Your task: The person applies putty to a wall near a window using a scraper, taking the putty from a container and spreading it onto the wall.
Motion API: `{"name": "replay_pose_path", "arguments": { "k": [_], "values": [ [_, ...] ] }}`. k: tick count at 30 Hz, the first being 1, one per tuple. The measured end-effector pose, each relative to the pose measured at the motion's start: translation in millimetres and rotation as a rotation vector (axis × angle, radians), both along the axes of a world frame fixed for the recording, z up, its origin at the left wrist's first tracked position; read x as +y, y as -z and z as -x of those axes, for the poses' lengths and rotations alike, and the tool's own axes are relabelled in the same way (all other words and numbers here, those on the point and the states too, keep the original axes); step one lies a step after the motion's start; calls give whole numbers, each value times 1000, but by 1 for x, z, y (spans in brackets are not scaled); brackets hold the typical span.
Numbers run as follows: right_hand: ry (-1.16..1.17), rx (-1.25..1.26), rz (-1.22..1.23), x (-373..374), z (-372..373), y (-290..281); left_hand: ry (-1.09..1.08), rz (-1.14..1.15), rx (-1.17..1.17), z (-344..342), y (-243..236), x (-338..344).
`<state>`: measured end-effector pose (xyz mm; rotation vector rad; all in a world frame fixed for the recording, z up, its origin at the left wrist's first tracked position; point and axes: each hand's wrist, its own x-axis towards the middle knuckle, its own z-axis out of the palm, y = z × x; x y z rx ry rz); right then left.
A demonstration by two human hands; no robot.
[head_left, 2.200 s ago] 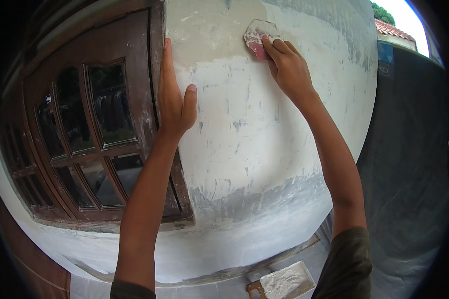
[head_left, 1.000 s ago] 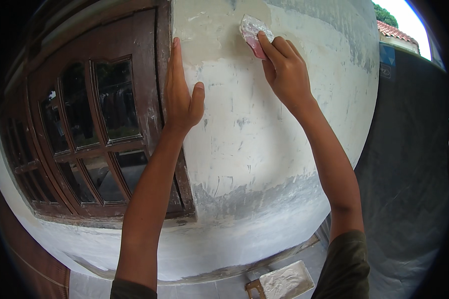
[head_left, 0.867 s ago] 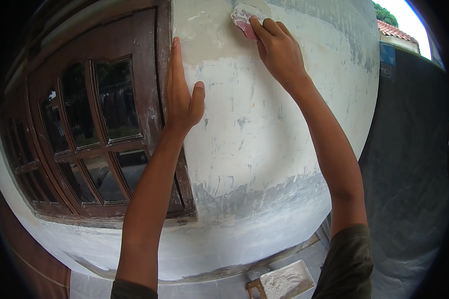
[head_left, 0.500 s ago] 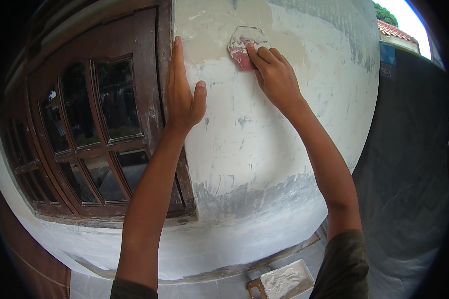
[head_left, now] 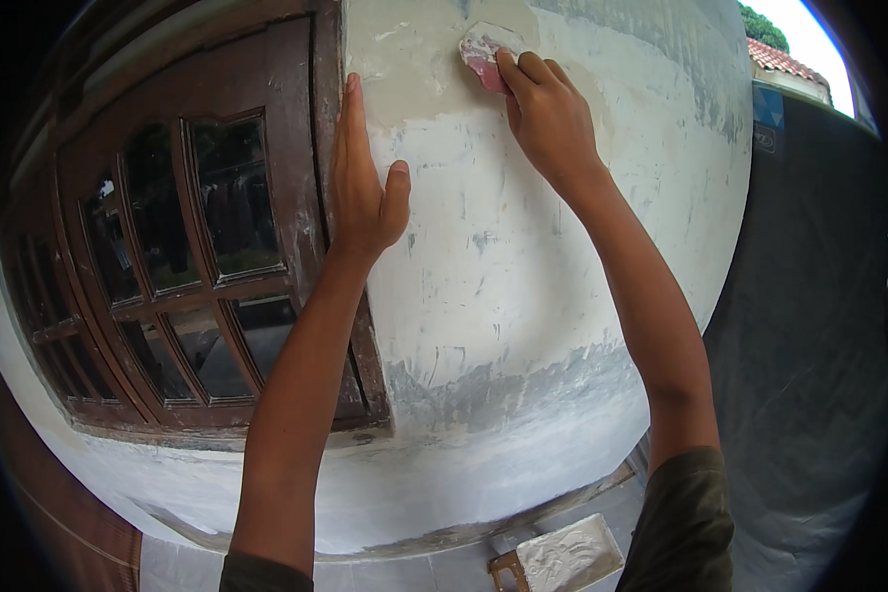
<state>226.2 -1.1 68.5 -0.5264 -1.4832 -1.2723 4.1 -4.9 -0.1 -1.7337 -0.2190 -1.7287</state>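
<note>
Patchy wall (head_left: 483, 247) mid-frame. Pinkish scraper (head_left: 485, 57) is up top centre, pinched in the right hand (head_left: 550, 116). Left hand (head_left: 363, 197): apart, stretched straight, lower left of it.

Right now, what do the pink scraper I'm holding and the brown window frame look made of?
The scraper is probably plastic, evenly pink under smeared pale paste; its finish is mostly hidden. The window frame looks like wood, stained or varnished, given its moulded edges and faint sheen.

Daylight on the wall (head_left: 464, 286) below the right hand (head_left: 553, 113) is soft, with faint shadow. Far right of this hand, the sky (head_left: 807, 37) glares white; toward the black rim, straight edges bend.
</note>
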Motion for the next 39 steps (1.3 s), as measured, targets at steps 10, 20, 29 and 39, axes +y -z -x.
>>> {"name": "replay_pose_path", "arguments": {
  "k": [10,20,29,39],
  "values": [
    [4,-23,54,-7,25,48,0,-17,14,3,0,1],
    [-40,194,-6,-27,21,21,34,10,7,2,0,2],
    [166,211,153,-2,55,24,43,10,2,6,2,5],
    [26,276,206,-23,76,71,21,-42,-20,4,3,7]
  ]
}}
